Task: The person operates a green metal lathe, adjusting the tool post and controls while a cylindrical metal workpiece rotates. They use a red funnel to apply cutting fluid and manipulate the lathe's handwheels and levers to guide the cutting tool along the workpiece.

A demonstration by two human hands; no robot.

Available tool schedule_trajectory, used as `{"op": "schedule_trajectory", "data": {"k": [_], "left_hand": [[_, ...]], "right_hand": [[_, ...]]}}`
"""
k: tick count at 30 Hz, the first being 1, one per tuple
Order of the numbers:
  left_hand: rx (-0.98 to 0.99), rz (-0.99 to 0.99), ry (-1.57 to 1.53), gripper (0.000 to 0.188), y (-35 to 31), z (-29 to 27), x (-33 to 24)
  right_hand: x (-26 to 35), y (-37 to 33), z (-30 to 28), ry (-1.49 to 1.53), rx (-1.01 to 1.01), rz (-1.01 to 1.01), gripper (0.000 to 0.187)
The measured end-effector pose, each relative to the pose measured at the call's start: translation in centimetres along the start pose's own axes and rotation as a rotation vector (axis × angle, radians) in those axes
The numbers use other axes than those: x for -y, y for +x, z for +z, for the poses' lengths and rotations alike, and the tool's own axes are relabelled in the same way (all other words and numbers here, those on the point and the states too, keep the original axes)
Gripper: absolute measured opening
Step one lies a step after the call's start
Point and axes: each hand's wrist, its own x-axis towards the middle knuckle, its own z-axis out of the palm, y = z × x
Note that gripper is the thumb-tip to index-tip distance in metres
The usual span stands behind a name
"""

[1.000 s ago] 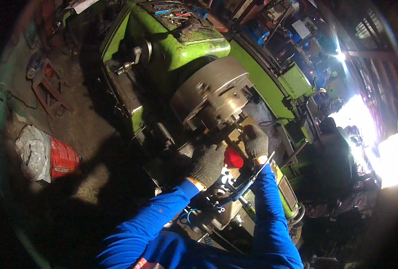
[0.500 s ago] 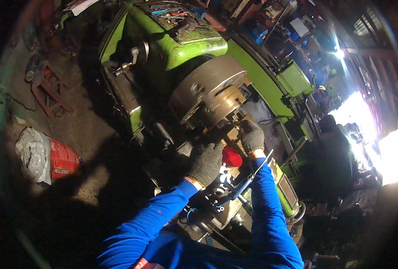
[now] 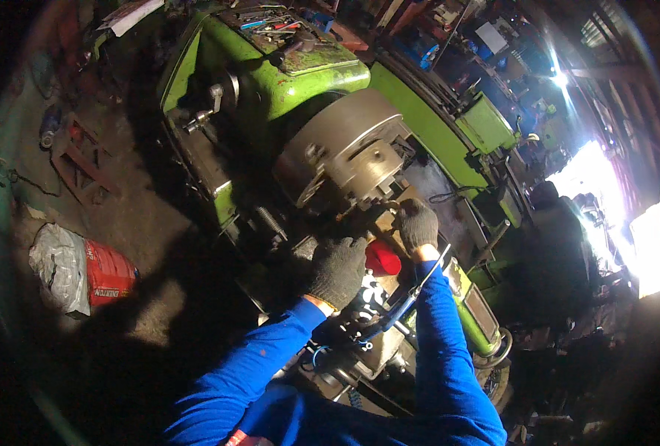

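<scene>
A large grey chuck (image 3: pixel 337 137) on a green lathe (image 3: pixel 293 85) holds a round metal workpiece (image 3: pixel 372 167). Just below the workpiece are both my hands, in dark knitted gloves. My left hand (image 3: pixel 337 271) is closed, its fingertips pointing toward the workpiece; anything in its grip is hidden. At the workpiece's lower right, my right hand (image 3: pixel 418 224) is closed with its fingers curled around something too small to name. Between my hands sits a red cup-shaped object (image 3: pixel 383 258). A blue and silver tool (image 3: pixel 397 311) lies beside my right forearm.
Hand tools (image 3: pixel 274 24) lie on top of the lathe's headstock. To the left, a red and white sack (image 3: pixel 85 269) and a rusty metal stand (image 3: pixel 81 163) are on the floor. A crank handle (image 3: pixel 209 111) sticks out of the machine. A handwheel (image 3: pixel 496 353) sits at lower right.
The chuck and workpiece have turned to another angle, and the workpiece's slot now shows clearly. My hands keep nearly the same place and grip. The view has shifted slightly.
</scene>
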Motion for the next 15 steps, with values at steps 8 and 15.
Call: {"op": "schedule_trajectory", "data": {"k": [8, 15], "left_hand": [[-0.004, 0.0, -0.036, 0.027, 0.1, -0.1, -0.3], [0.025, 0.004, -0.004, 0.024, 0.2, -0.4, -0.3]], "right_hand": [[-3.0, -0.1, -1.8, 0.019, 0.026, -0.034, 0.03], [-4.7, 5.2, -1.0, -0.05, 0.134, -0.308, 0.033]]}}
